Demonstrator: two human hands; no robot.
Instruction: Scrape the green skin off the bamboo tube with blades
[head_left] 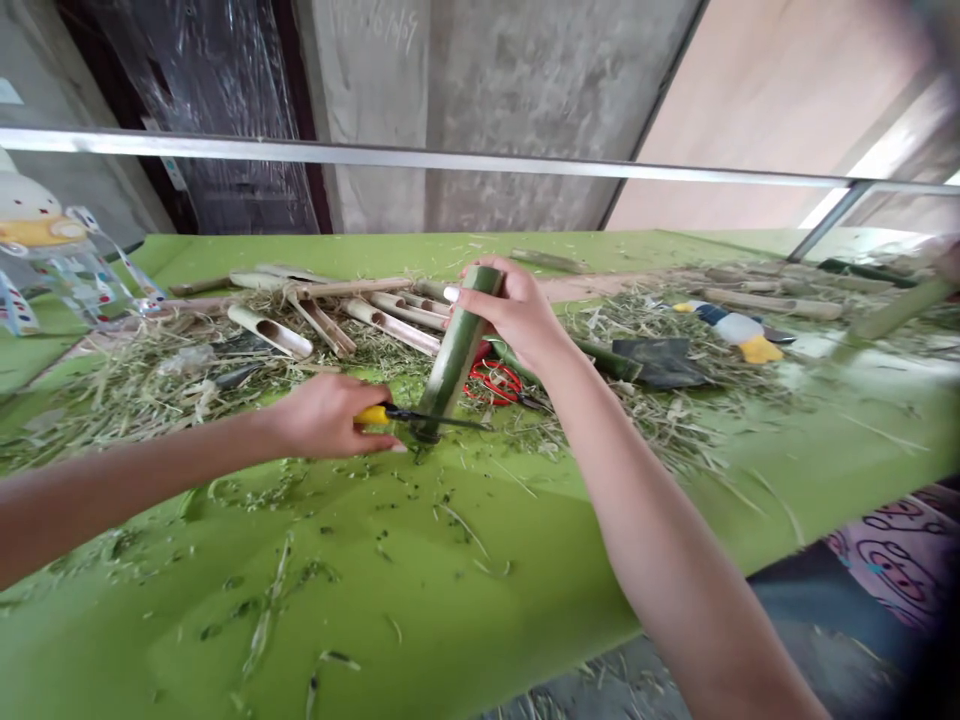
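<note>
My right hand is closed around the upper end of a green bamboo tube, which leans, its lower end down at the green tabletop. In my left hand is a yellow-handled knife. Its narrow dark blade lies across the tube near the bottom end, pointing right. Just behind the tube rest red-handled scissors, partly covered by shavings.
Split bamboo pieces and heaps of shavings spread along the table's middle. A clear drinking bottle stands at far left. A yellow-and-white tool handle lies at right, below a metal rail. Patterned cloth shows at lower right.
</note>
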